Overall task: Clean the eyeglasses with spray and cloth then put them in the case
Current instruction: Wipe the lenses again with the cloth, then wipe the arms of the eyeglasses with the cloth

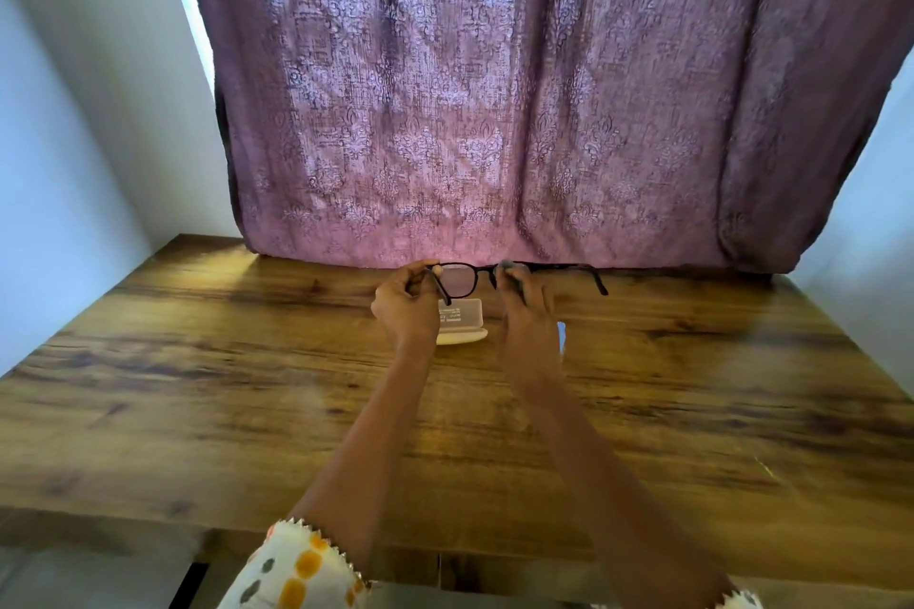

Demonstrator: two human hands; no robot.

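Faced a plain whitish wall (74, 139) far to the left of the left hand (408, 307). Pinched the black, thin-rimmed eyeglasses (459, 281) at their left hinge with that hand, fingers curled round the frame corner, the near temple arm slanting down past the knuckles. Held the eyeglasses in the air over the far part of the bench (198, 386), one rounded clear lens showing between the hands, the other temple arm jutting out to the right of the right hand (526, 302). Had a pale, smooth case (462, 314) with rounded corners and a printed label lying on the bench just below and between the hands, partly behind the left one. Pinched a small greyish cloth (508, 265) against the frame beside the bridge with the right hand, fingertips bunched on it, the lens there hidden. Could not name a small pale-blue thing (561, 336) just right of the right wrist. Worked over glossy, dark-streaked brown wood grain. Wore a white sleeve (297, 569) dotted orange and grey. Faced, beyond both hands, a heavy mauve damask curtain (494, 89) falling in folds to the bench's far edge.
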